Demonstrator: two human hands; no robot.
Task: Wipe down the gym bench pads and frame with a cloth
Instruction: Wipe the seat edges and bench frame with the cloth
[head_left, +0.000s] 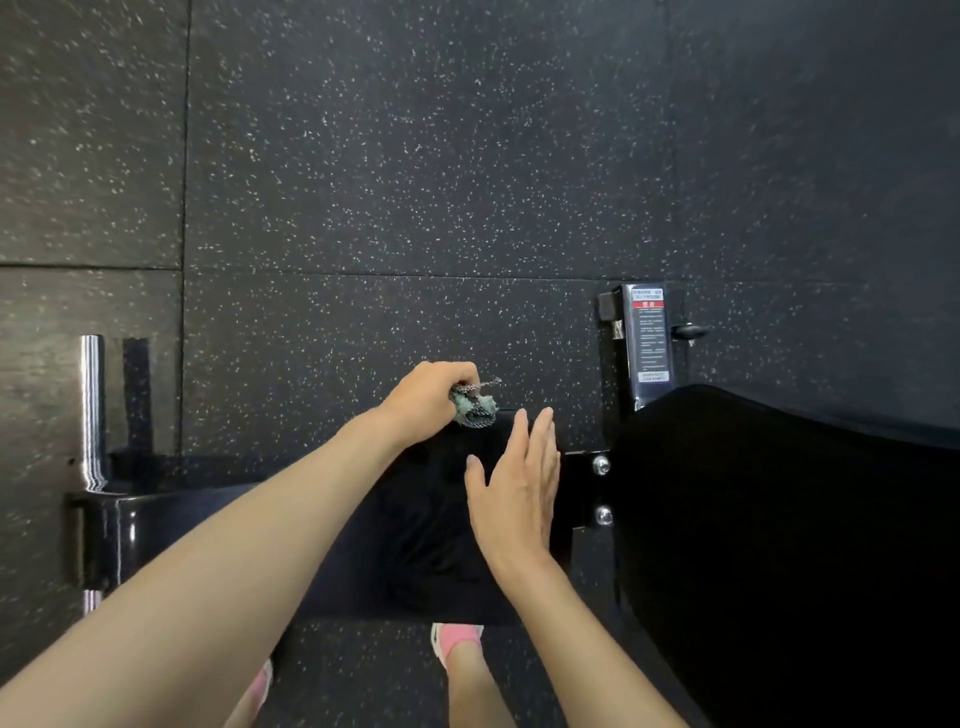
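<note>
Over the small black pad, centre frame: left hand is fisted round a bunched grey-green cloth, knuckles up, and the cloth sits at the pad's far edge. Whether the cloth touches the pad can't be told; it's dark on dark.

Right hand is flat, with fingers straight and close together and thumb out, holding nothing. It sits over the pad's right side, just beside the frame bracket with its two shiny bolts. Contact with the pad can't be told either.

The large black pad fills the right side, next to the bracket. A frame upright with a warning label stands beyond it. A chrome post is far left on the black base. The floor is speckled rubber floor tiles. Pink shoes show at the bottom edge.
</note>
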